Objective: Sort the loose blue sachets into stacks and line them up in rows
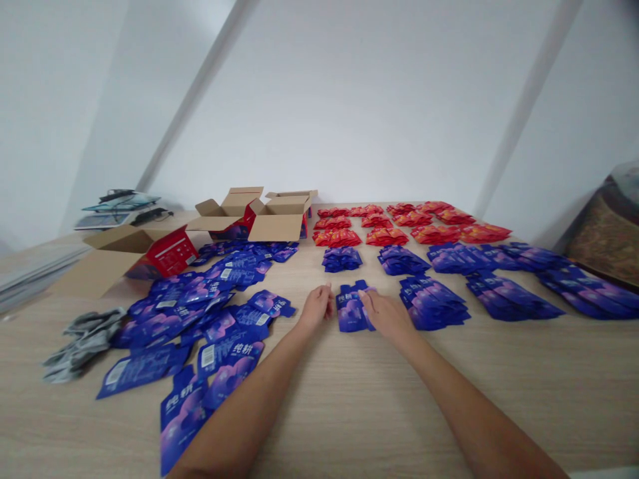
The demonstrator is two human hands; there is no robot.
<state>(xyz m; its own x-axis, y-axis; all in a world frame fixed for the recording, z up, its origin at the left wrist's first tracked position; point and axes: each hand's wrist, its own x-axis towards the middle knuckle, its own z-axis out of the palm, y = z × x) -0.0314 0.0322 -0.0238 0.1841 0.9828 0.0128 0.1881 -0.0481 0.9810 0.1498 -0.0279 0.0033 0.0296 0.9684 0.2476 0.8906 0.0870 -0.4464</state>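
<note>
Two or so overlapping blue-purple pouches (351, 311) lie flat on the table in front of me. My right hand (385, 314) pinches the right edge of these pouches, thumb and fingers pressed together. Just left of them, my left hand (318, 306) rests near the table with its fingers curled; no object shows in it. On the left, a loose heap of blue pouches (174, 309) spreads across the table. Right of my right hand sits a fanned stack of blue pouches (432, 303), with more blue stacks (509, 296) beyond it.
Rows of red pouches (382, 237) lie at the back. Open cardboard boxes (279, 226) stand at the back left, another box (114, 256) nearer. Grey gloves (82, 342) lie at the left. A brown patterned object (606, 233) stands at the far right.
</note>
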